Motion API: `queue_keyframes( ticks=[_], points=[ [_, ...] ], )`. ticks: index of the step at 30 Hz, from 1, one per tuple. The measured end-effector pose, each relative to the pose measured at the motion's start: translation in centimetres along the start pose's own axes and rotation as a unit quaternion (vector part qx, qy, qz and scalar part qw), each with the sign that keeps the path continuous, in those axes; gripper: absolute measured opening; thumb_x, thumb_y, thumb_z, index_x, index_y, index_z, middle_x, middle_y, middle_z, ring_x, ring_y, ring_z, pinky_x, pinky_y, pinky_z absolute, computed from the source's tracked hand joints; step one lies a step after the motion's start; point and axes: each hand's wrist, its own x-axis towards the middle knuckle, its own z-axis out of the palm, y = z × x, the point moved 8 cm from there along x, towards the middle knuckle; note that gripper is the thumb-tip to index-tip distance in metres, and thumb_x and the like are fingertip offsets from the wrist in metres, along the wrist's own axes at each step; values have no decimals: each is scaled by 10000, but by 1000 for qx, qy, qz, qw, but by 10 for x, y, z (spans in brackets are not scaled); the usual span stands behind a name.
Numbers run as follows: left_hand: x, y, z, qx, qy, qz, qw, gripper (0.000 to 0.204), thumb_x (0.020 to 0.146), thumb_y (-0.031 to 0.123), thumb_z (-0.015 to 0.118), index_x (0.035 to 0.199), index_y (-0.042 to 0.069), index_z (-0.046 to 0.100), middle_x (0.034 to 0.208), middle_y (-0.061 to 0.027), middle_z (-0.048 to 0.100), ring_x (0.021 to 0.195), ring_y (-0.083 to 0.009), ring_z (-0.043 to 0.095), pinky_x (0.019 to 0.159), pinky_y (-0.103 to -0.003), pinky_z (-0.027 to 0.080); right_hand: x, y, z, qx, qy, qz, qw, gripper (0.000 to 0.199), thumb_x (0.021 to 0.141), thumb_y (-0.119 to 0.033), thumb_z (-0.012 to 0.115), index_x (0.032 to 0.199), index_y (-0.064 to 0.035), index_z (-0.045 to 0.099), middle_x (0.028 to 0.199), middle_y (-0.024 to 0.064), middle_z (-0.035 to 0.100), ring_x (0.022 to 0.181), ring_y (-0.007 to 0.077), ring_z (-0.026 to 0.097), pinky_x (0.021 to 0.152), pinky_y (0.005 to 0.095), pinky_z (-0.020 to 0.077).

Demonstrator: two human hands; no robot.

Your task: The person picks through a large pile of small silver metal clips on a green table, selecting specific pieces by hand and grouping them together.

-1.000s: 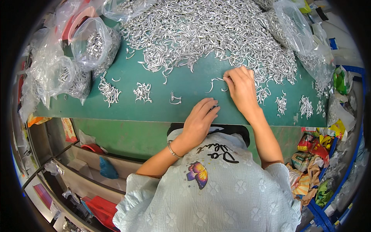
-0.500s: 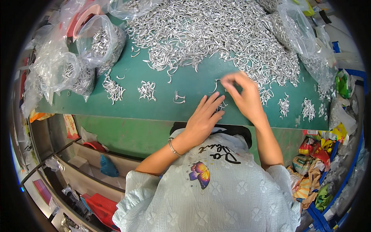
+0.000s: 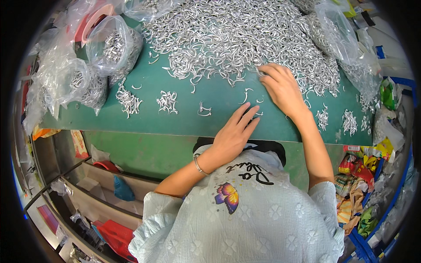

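Presently: bare right hand (image 3: 284, 87) at the silvery heap of curved metal pieces (image 3: 237, 39)

The heap covers the far part of the flat green tabletop (image 3: 144, 124). The right hand's fingers bend inward at the heap's near edge; whether they grip a piece, I cannot tell. The bare left hand (image 3: 231, 136) is palm down, fingers outstretched and slightly parted, just beside a few loose, silvery, curved pieces (image 3: 246, 95).

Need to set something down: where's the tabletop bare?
Bare green tabletop runs along the near edge, below the small left piles and left of the left hand; a smaller patch lies at that edge between the left hand and right forearm. Crowded: the far side, with the silver heap and plastic bags.
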Motion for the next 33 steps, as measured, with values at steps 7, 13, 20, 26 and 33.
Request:
queue_keyframes(
  ticks=[7,13,20,26,33],
  points=[
    [-5,-8,5,-65,32,-12,997,364,785,-35,616,1146,18,609,1197,-132,542,1222,-346,514,966,-421,478,14,-17,-11,104,88,52,989,272,802,-148,720,1044,-52,642,1186,70,611,1125,289,543,959,417,409],
    [1,-3,3,-23,7,-5,1000,470,721,-83,580,1177,26,607,1201,-132,540,1245,-344,490,984,-411,466,-1,-18,10,112,-19,42,993,237,777,-111,723,996,-64,646,1240,55,584,1142,270,528,963,430,406],
    [0,0,-3,-30,20,15,999,466,714,-88,574,1169,7,606,1264,-136,534,1276,-342,472,1031,-422,446,-19,-4,-38,19,48,113,992,181,757,-77,723,922,-66,647,1064,46,611,1064,241,540,932,403,388],
    [-4,-5,4,-63,-2,4,998,466,714,-57,553,1178,-28,580,1263,-167,513,1301,-353,432,1048,-415,423,5,-18,-16,-52,79,158,983,218,766,-109,733,961,-60,649,1029,63,576,996,258,519,895,423,376],
    [-5,-14,-2,-93,32,-30,995,382,767,-59,615,1147,-21,591,1225,-169,527,1264,-355,461,979,-413,463,2,-33,-9,11,83,133,988,129,800,-126,703,885,-54,639,946,66,558,938,250,510,812,393,370]
  ],
)
